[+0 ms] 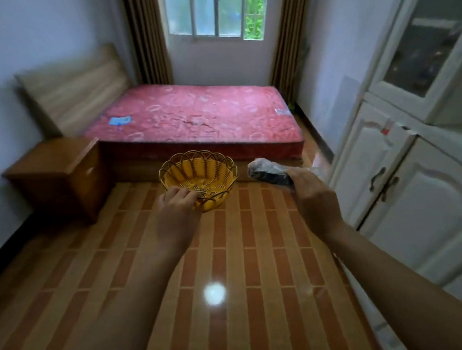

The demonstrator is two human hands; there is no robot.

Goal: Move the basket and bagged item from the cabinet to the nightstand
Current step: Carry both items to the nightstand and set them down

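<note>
My left hand (177,200) grips the near rim of a round yellow woven basket (200,174) with a scalloped wire edge, held out in the air above the floor. The basket looks empty. My right hand (309,189) holds a dark item wrapped in a clear plastic bag (269,171), its free end pointing left toward the basket. The brown wooden nightstand (57,163) stands at the left, against the wall and beside the bed. The white cabinet (407,177) runs along the right side, its lower doors closed.
A bed with a red mattress (192,117) and wooden headboard (76,90) fills the far end under a curtained window (217,10). The floor (232,271) between me and the bed is glossy orange-brown tile.
</note>
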